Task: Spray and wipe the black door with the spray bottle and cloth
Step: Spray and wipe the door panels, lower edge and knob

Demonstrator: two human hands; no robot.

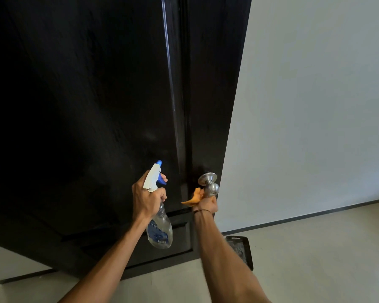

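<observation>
Left hand (148, 199) grips spray bottle (159, 217), finger on trigger, nozzle aimed at black door (85, 106) | right hand (206, 204), lower centre, clutches cloth (194, 199) beside knob (209, 184), likely steadying door

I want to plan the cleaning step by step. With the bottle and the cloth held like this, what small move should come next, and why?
Probably squeeze the trigger. The left hand grips the spray bottle, its nozzle aimed at the black door, one finger on the blue trigger. The right hand holds the orange cloth bunched just below the door knob, not yet on the panel, so wiping likely follows.
</observation>
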